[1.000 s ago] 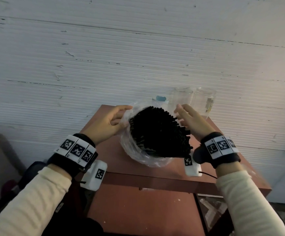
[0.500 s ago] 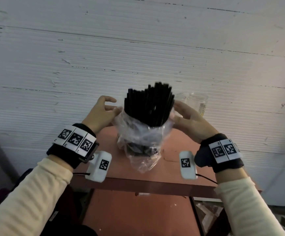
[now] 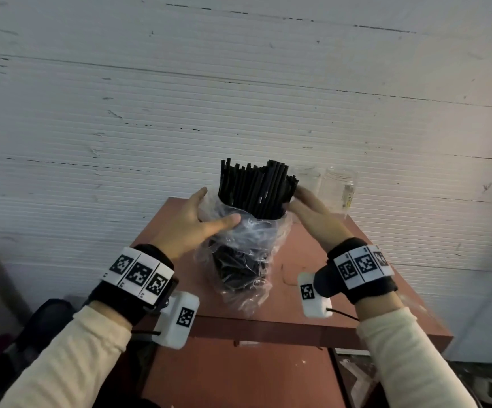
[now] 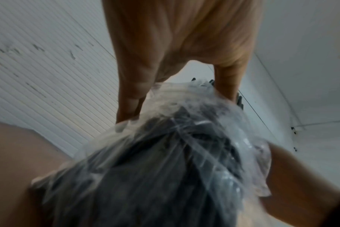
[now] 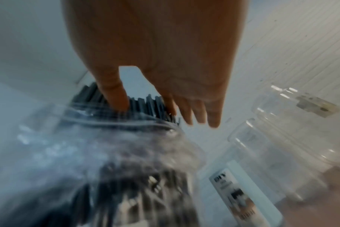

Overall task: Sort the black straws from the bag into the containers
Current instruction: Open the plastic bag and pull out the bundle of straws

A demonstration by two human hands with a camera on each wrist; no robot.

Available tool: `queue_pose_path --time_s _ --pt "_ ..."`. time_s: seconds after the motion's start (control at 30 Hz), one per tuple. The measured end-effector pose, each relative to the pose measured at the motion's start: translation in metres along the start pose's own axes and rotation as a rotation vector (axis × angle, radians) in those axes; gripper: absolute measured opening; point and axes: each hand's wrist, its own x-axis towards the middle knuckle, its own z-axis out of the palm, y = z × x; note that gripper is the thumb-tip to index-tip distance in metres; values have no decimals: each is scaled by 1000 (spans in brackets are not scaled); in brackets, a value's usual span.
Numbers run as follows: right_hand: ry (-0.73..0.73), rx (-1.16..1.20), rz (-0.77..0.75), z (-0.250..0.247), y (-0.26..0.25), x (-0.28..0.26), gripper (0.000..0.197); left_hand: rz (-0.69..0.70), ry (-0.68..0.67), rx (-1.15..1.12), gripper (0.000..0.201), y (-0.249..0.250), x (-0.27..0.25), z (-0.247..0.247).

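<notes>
A clear plastic bag (image 3: pixel 247 251) stands upright on the red-brown table (image 3: pixel 344 307). A thick bundle of black straws (image 3: pixel 256 187) sticks out of its open top. My left hand (image 3: pixel 218 207) grips the bag near its mouth, thumb across the front and fingers behind; the left wrist view shows the same hold on the bag (image 4: pixel 165 153). My right hand (image 3: pixel 293 198) touches the right side of the straws (image 5: pixel 145 104) with its thumb, its fingers (image 5: pixel 213 119) straight. Two clear empty jars (image 3: pixel 340 187) (image 5: pixel 293 116) stand just behind the right hand.
A white ribbed wall (image 3: pixel 238 98) rises close behind the table. A translucent labelled container (image 5: pixel 235 195) stands beside the bag, near the jars. The table's front edge (image 3: pixel 268 328) lies just below my wrists, with a lower red-brown surface (image 3: pixel 238 378) beneath it.
The bag has swung from tilted, straw ends facing me, to upright on the table. My left thumb has come round onto the front of the bag.
</notes>
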Motion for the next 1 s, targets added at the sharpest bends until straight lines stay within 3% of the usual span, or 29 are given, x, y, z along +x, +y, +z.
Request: queue_pose_path --time_s 0.1,0.17,0.27,0.33,0.4,0.5,0.63,0.73,0.8,0.9,1.0 --pt "151 69 -127 -4 -24 1 55 -24 10 -77 117 -3 1 0" --pt "160 31 -239 -1 -36 7 55 -24 -2 -132 121 -5 0 0" --pt "118 -134 -253 10 -39 20 50 -11 -18 -169 116 -8 -1 0" --pt "182 -237 -255 15 -34 25 44 -13 -3 -183 107 -9 0 -1" --pt "248 -216 -293 15 -28 27 43 -21 -7 -179 116 -9 -1 -2" --pt "206 -112 -383 12 -27 22 55 -18 -20 -174 138 -10 -2 -5" --pt "166 -336 -378 12 -29 19 39 -40 -27 -210 135 -10 -1 -5" --pt "203 -404 -367 9 -29 19 33 -62 0 -242 110 -12 0 -4" --pt "214 -432 -404 10 -32 18 41 -63 12 -222 95 -13 0 -3" --pt "117 -419 -494 17 -41 19 56 -26 -1 -170 91 -11 -3 -2" --pt "-8 -551 -565 30 -42 24 50 -10 14 -153 87 -9 -6 0"
